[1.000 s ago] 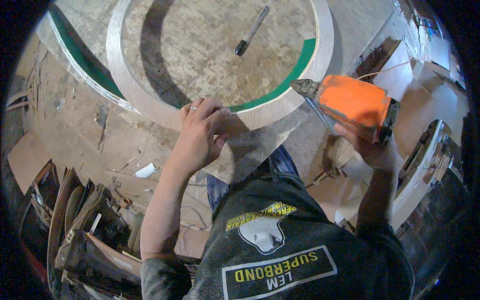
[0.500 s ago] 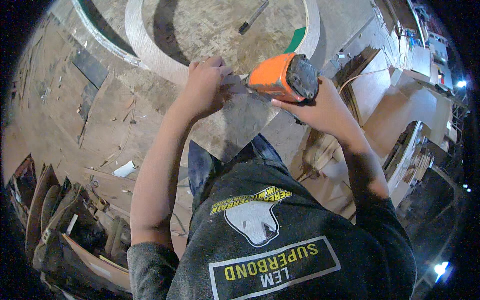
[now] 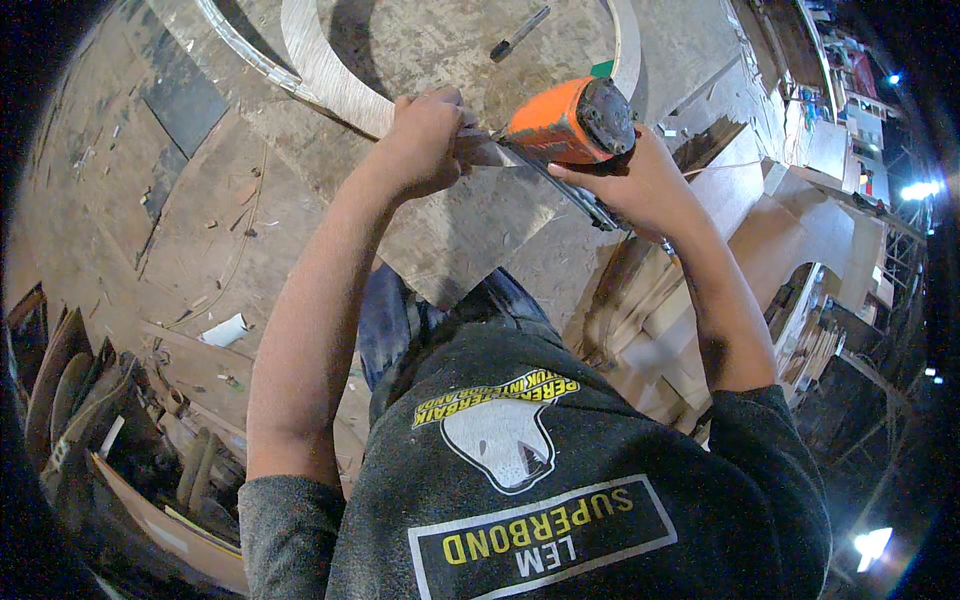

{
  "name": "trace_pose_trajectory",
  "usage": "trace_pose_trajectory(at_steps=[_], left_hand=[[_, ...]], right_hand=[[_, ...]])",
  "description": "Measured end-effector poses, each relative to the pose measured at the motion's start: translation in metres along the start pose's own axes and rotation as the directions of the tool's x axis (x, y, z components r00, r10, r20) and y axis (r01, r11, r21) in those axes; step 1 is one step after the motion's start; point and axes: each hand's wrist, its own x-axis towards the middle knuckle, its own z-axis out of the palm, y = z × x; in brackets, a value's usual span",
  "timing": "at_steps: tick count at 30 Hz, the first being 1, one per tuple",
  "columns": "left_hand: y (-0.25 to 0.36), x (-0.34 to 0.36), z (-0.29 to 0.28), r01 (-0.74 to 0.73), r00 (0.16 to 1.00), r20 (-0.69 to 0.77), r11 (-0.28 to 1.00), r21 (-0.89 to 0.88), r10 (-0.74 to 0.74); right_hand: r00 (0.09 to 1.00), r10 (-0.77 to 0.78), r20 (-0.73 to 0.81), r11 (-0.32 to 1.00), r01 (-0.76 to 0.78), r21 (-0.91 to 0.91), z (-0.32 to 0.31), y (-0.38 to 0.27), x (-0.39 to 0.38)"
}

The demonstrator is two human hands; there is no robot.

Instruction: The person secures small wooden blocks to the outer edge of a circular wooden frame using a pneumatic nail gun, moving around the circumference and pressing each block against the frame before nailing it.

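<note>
In my right hand (image 3: pixel 640 180) is an orange nail gun (image 3: pixel 550 122) with a dark, scuffed cap; its nose points left, toward my other hand. My left hand (image 3: pixel 428 140) is closed on the near part of a pale curved wooden strip (image 3: pixel 325 70), close to the nose of the gun. The strip bends away from me in a wide ring over the worktable (image 3: pixel 455 230). Fingers of the left hand hide part of the strip, and whether the nose touches it I cannot tell. A small green patch (image 3: pixel 601 69) shows at the ring's right side.
A black marker (image 3: pixel 520 34) lies inside the ring. Another curved strip (image 3: pixel 250 55) runs at the upper left. Scrap boards (image 3: pixel 150 510) are heaped at the lower left, near a white roll (image 3: pixel 224 330) on the floor. Wooden sheets (image 3: pixel 745 215) lean at the right.
The strip's left side and the marker appear further right and higher in the picture. The nail gun has moved slightly up, still in my right hand; my left hand keeps its hold.
</note>
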Motion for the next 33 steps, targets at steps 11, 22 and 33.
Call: trace_pose_trajectory(at_steps=[11,22,33], left_hand=[[0.001,0.0,0.001,0.045,0.999,0.029,0.994,-0.097,-0.042],[0.001,0.0,0.002,-0.037,0.996,-0.089,0.994,-0.105,0.027],[0.002,-0.004,-0.004,0.001,1.0,-0.029,0.993,-0.119,-0.004]], right_hand=[[0.993,-0.113,-0.03,0.993,0.113,0.018,0.001,0.015,0.006],[0.999,-0.015,0.043,0.998,0.012,0.056,-0.007,-0.002,0.005],[0.996,-0.063,0.071,0.998,0.062,0.015,-0.008,-0.004,0.011]])
